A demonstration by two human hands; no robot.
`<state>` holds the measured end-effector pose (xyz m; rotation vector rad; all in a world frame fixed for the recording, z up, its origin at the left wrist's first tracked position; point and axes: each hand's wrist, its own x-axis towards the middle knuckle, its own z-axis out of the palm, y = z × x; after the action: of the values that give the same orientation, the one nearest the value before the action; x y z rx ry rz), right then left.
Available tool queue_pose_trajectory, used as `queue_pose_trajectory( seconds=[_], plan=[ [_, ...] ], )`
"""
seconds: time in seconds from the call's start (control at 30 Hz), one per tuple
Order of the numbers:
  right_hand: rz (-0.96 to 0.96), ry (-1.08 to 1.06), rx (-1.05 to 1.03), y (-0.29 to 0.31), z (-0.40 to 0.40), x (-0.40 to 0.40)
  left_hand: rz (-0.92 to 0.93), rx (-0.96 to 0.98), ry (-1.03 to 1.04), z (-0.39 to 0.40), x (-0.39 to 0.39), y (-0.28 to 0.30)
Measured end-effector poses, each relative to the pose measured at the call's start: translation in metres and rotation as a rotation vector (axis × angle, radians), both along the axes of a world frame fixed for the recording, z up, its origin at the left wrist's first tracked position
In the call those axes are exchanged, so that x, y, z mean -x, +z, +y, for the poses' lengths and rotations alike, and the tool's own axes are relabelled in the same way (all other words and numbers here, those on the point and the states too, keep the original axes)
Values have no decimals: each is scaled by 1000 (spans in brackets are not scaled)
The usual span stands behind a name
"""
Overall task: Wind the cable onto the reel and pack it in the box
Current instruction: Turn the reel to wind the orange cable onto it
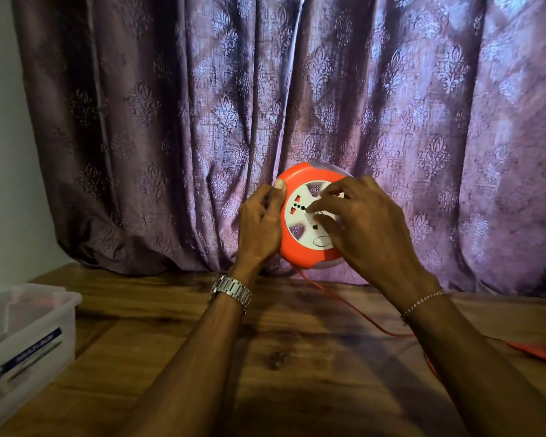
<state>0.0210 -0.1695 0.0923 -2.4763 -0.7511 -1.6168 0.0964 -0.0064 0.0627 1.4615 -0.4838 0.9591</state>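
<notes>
A round orange reel (300,250) with a white socket face is held upright above the wooden table (265,357), in front of the curtain. My left hand (260,225) grips its left rim, thumb on the orange edge. My right hand (363,222) lies over the white face, fingers bent onto its centre and covering the right side. A thin orange cable (344,305) hangs from the reel's bottom and trails right across the table to an orange plug (533,350) lying near the right edge. Part of the cable is hidden behind my right forearm.
A translucent white plastic box (29,329) with a blue label stands open at the table's left edge. A purple patterned curtain (297,105) hangs along the back of the table. A pale wall is at far left.
</notes>
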Motion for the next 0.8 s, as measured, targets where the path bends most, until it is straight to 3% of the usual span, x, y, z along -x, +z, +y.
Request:
queue_pose_trajectory(
  seconds=[0.23, 0.47, 0.67, 0.8],
  plan=[
    [171, -78, 199, 0, 2, 4, 0, -11, 33, 1, -3, -1],
    [192, -43, 29, -8, 5, -2, -9, -30, 27, -2, -2, -1],
    [93, -94, -159, -6, 4, -2, 4, -2, 4, -1, -4, -1],
    [63, -129, -132, -5, 2, -4, 9, 2, -13, -2, -3, -1]
  ],
)
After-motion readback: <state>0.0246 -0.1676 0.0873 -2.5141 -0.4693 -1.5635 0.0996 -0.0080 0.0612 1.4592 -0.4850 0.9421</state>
